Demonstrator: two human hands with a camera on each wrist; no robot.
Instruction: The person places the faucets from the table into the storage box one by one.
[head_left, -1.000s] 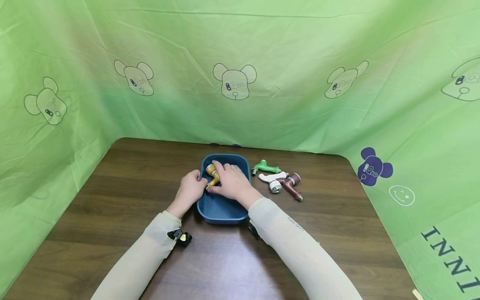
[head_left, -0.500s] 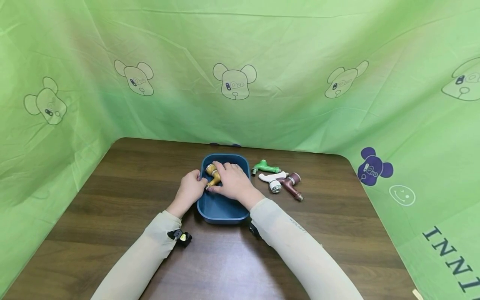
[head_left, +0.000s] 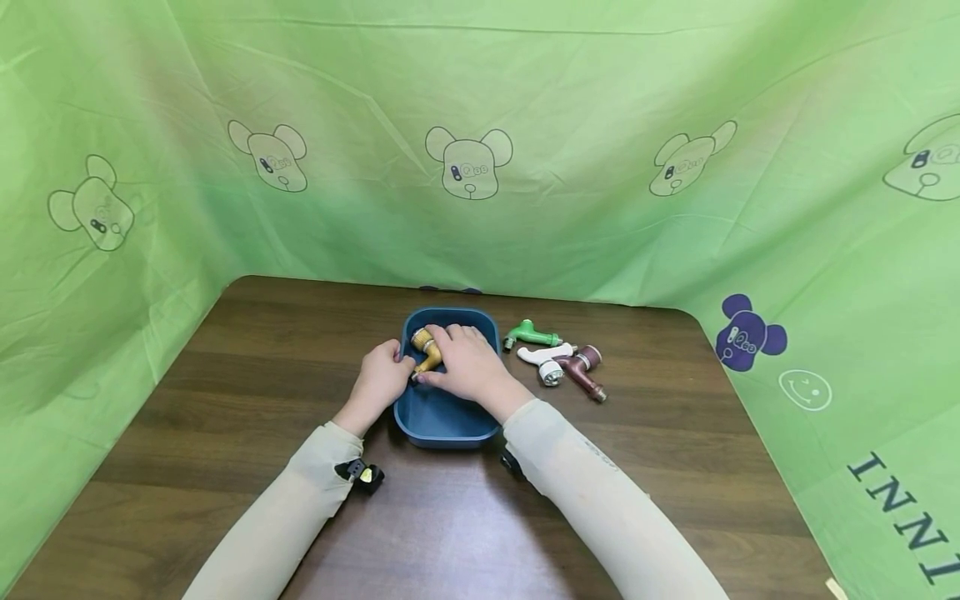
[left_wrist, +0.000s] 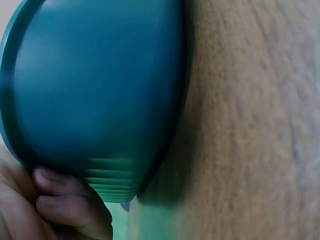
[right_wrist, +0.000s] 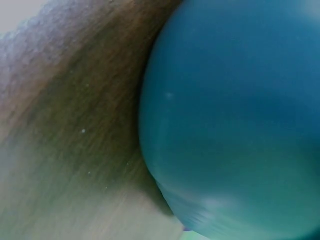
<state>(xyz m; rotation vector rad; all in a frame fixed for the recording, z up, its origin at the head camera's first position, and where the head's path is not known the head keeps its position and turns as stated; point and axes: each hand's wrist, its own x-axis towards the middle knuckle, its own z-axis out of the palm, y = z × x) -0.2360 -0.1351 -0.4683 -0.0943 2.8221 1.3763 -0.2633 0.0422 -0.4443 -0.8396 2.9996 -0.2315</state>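
Observation:
A yellow-gold tap (head_left: 427, 354) lies slantwise inside the blue plastic tub (head_left: 446, 438), near its left wall. Reaching over the tub from the right, my right hand (head_left: 474, 371) holds the tap, index finger by its round knob and thumb by its lower end. My left hand (head_left: 377, 382) grips the tub's left rim. In the left wrist view, the curled fingers (left_wrist: 70, 210) press against the tub's outer wall (left_wrist: 100, 90). Only the tub's outside (right_wrist: 235, 115) shows in the right wrist view; the right hand is out of sight there.
Right of the tub, a green tap (head_left: 531, 334), a white tap (head_left: 543, 356) and a maroon tap (head_left: 579, 367) lie close together on the brown wooden table (head_left: 660, 467). A green printed cloth (head_left: 360, 225) hangs around the back and sides.
My right hand and forearm have shifted very slightly right and toward me, still at the gold tap. The left hand, the tub and the other taps stay put.

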